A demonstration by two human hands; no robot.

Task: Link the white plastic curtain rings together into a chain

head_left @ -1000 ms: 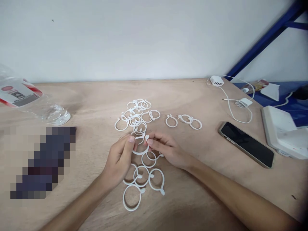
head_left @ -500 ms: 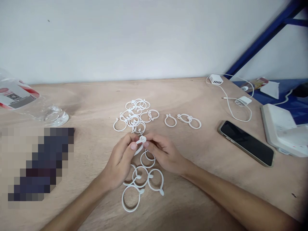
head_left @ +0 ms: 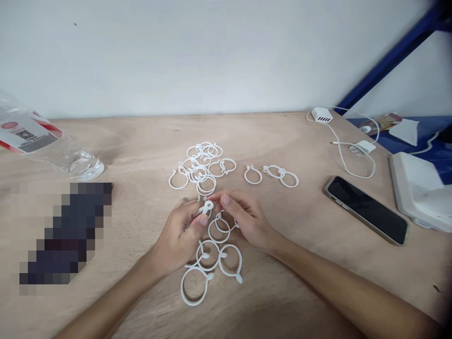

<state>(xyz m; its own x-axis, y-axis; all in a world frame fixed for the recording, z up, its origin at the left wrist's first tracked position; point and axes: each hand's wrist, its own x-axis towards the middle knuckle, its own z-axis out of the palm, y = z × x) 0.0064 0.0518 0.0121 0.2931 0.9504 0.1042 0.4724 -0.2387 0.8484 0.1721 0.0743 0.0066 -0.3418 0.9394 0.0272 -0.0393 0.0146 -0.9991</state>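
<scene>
My left hand (head_left: 181, 233) is closed in a pinch on a white plastic curtain ring (head_left: 208, 205), whose small eyelet end sticks up between thumb and fingers; the rest of that ring is mostly covered. Close beside it, my right hand (head_left: 249, 219) is open, its thumb raised off the ring and its index finger stretched behind the eyelet. Whether that fingertip touches the ring I cannot tell. Under and in front of the hands lie several curtain rings (head_left: 182, 287), some overlapping. Beyond the hands is a tangled pile of similar rings (head_left: 178, 188).
A few more rings (head_left: 253, 183) lie right of the pile. At the right are a phone (head_left: 367, 209), a white plastic device (head_left: 416, 188) and a charger (head_left: 321, 115) with a cable. A clear bottle (head_left: 67, 155) lies at the left, above a blurred-out patch on the wooden table (head_left: 141, 136).
My right thumb has come off the ring and lifted, and the right hand has opened. My left hand still grips the ring. The whole view has shifted slightly.
</scene>
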